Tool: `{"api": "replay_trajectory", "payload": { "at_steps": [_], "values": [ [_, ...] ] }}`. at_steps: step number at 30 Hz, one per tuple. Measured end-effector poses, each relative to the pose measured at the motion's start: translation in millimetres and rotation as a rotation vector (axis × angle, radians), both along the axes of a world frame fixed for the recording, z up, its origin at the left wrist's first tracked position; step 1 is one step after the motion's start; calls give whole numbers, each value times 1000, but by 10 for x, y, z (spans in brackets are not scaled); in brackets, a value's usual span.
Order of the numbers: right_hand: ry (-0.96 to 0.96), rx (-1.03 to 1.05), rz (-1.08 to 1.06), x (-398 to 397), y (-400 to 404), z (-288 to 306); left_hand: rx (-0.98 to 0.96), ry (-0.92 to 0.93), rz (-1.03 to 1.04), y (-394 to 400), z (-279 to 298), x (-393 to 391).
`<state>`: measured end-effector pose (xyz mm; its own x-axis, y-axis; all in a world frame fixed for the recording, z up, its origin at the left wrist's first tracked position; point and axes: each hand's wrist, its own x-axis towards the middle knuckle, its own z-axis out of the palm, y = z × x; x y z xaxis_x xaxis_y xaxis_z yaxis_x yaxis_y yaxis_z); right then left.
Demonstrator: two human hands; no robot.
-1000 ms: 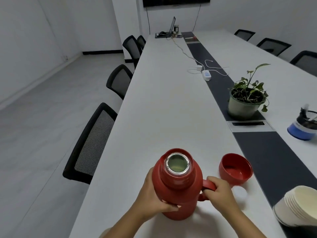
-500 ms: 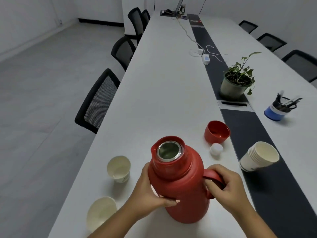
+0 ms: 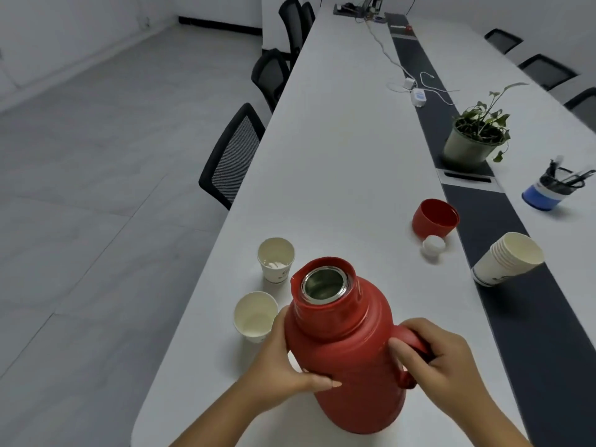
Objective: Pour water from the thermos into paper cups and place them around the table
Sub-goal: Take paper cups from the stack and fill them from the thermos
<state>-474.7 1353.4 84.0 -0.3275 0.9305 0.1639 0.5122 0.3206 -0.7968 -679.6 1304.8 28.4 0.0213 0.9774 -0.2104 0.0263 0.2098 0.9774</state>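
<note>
Thermos (image 3: 351,346): red, uncapped, tilted left; right hand (image 3: 442,359) wrapped around handle, left hand (image 3: 287,356) pressed against body. Two paper cups (image 3: 256,314) just left of grip; fast tipping could overshoot, splashing table (image 3: 338,175)

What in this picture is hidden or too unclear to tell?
- Water level inside the thermos: the head view shows only its dim steel mouth.
- Thermos base: cut off by the bottom edge.
- Near paper cup: partly behind the left hand.
- Print on the far cup: too small.
- Handle: mostly covered by the right hand.
</note>
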Motion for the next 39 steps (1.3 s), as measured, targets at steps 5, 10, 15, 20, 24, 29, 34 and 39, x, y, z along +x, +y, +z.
{"api": "replay_trajectory", "payload": {
  "at_steps": [5,10,15,20,24,29,34,39],
  "values": [
    [3,-56,-5,-137,-132,-81,-35,-14,-6,-109,-29,-131],
    [2,-38,-5,-177,-168,-12,-75,-79,54,-204,-122,-93],
    [-81,-30,32,-172,-134,5,-122,-150,111,-244,-215,-10],
    [-134,-11,74,-181,-41,78,-152,-257,163,-245,-291,76],
    [-195,-22,105,-191,48,133,-170,-333,160,-245,-336,156],
    [-276,-51,149,-241,135,155,-178,-414,186,-248,-372,220],
    [-324,-79,174,-308,174,157,-169,-414,210,-258,-460,226],
    [-394,-71,175,-372,197,165,-140,-428,205,-269,-504,207]
  ]
}}
